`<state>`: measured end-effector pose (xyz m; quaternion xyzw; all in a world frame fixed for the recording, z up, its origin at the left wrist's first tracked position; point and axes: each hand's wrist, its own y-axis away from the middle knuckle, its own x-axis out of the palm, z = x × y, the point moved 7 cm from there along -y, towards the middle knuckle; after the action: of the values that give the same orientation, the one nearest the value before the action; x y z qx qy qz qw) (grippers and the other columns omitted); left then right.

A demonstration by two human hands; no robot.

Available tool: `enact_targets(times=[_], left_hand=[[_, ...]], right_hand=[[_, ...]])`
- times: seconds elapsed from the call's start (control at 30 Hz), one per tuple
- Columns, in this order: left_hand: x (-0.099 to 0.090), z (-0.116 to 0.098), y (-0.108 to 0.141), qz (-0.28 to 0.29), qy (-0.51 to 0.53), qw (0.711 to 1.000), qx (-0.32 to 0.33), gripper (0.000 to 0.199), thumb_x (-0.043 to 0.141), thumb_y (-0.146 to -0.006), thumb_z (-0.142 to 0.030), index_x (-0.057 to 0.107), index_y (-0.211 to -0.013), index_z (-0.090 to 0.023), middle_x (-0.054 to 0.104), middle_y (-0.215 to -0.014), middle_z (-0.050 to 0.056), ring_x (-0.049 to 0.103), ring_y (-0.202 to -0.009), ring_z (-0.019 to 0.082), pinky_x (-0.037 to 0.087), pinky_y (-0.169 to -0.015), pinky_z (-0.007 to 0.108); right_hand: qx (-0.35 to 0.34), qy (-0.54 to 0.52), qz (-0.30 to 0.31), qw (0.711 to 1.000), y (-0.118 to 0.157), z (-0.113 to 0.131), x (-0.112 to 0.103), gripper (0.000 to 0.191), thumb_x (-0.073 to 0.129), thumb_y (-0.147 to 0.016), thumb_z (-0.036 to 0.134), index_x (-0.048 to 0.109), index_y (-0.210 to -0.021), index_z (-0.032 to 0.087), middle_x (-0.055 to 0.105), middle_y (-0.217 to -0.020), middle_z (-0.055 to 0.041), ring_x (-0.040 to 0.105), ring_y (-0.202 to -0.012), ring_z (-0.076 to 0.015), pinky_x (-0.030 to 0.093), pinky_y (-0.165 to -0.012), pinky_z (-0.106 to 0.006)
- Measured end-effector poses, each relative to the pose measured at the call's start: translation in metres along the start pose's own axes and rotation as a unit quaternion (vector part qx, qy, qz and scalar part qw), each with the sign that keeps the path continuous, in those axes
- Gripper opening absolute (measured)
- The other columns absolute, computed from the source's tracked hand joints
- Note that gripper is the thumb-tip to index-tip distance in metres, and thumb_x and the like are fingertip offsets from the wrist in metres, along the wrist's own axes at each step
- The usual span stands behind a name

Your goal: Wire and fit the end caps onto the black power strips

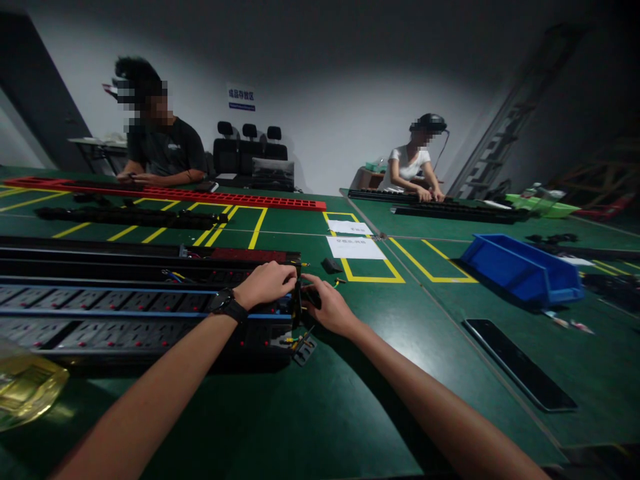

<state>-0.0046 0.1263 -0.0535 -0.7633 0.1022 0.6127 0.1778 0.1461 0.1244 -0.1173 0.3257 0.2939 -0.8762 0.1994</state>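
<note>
left hand (266,285) curled at socket strip (130,301) end, grip unclear | right hand (327,307) pinching black part (313,297)

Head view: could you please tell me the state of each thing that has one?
Socket strips: lying flat, sockets up
Left hand: fingers curled at the strips' end
Right hand: fingers bent, at the same end
Watch: strapped on left wrist
Small end piece: tilted, wires beside it
Phone: flat, screen dark
Blue bin: open-topped

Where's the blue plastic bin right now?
In the head view, the blue bin sits on the green table, toward the right, just beyond the phone.
</note>
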Motion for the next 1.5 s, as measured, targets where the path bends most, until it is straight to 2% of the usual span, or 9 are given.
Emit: enact_targets(times=[0.3,0.47,0.73,0.87,1.03,1.2,1.5], left_hand=[[0.0,-0.003,0.002,-0.016,-0.054,0.998,-0.009,0.022,0.051,-0.097,-0.026,0.066,-0.112,-0.018,0.076,-0.096,0.013,0.073,-0.087,0.028,0.051,-0.076,0.034],[-0.005,0.001,0.0,-0.04,0.025,0.999,-0.004,0.015,0.055,-0.093,-0.02,0.068,-0.098,-0.018,0.075,-0.093,0.009,0.071,-0.084,0.023,0.05,-0.075,0.03],[-0.003,0.012,-0.003,-0.055,0.075,0.996,-0.005,0.02,0.055,-0.097,-0.022,0.073,-0.105,-0.018,0.078,-0.095,0.008,0.072,-0.083,0.02,0.051,-0.076,0.028],[-0.001,0.014,-0.004,-0.054,0.078,0.995,-0.008,0.018,0.057,-0.095,-0.022,0.073,-0.101,-0.018,0.078,-0.092,0.007,0.072,-0.081,0.019,0.05,-0.074,0.027],[0.001,0.018,-0.006,-0.061,0.098,0.993,-0.009,0.019,0.057,-0.095,-0.021,0.069,-0.11,-0.019,0.077,-0.09,0.005,0.073,-0.082,0.02,0.049,-0.074,0.028],[0.001,0.017,-0.006,-0.055,0.11,0.992,0.002,0.016,0.059,-0.093,-0.021,0.069,-0.105,-0.019,0.077,-0.088,0.005,0.073,-0.081,0.02,0.048,-0.072,0.027],[-0.007,0.01,-0.002,-0.07,0.059,0.995,-0.036,0.014,0.056,-0.096,-0.021,0.068,-0.1,-0.018,0.076,-0.086,0.007,0.072,-0.08,0.021,0.047,-0.072,0.028]], right_hand=[[-0.015,-0.011,0.024,1.0,-0.001,0.005,0.0,0.076,0.068,-0.086,0.014,0.04,-0.157,0.023,0.07,-0.136,-0.0136,0.061,-0.127,-0.0293,0.049,-0.105,-0.048],[-0.017,-0.035,0.032,0.999,-0.001,0.003,0.002,0.07,0.058,-0.091,0.009,0.039,-0.157,0.022,0.07,-0.138,-0.013,0.061,-0.129,-0.028,0.048,-0.107,-0.048],[-0.044,0.027,0.06,0.997,-0.003,0.0,0.009,0.072,0.053,-0.088,0.002,0.044,-0.157,0.021,0.065,-0.143,-0.0128,0.058,-0.126,-0.0264,0.048,-0.108,-0.045],[-0.043,0.053,0.08,0.994,-0.003,-0.003,0.011,0.078,0.052,-0.087,0.003,0.039,-0.162,0.021,0.063,-0.143,-0.015,0.057,-0.129,-0.0273,0.047,-0.109,-0.045],[-0.049,0.088,0.1,0.99,-0.003,-0.005,0.013,0.078,0.05,-0.089,0.005,0.036,-0.165,0.019,0.062,-0.142,-0.0178,0.057,-0.129,-0.0282,0.047,-0.109,-0.045],[-0.053,0.104,0.102,0.988,-0.002,-0.003,0.013,0.078,0.049,-0.09,0.006,0.034,-0.165,0.02,0.062,-0.142,-0.0176,0.056,-0.13,-0.0277,0.046,-0.109,-0.044],[-0.043,0.079,0.075,0.993,-0.003,-0.003,0.013,0.073,0.048,-0.09,0.005,0.04,-0.162,0.019,0.064,-0.143,-0.0153,0.056,-0.13,-0.0269,0.047,-0.109,-0.044]])
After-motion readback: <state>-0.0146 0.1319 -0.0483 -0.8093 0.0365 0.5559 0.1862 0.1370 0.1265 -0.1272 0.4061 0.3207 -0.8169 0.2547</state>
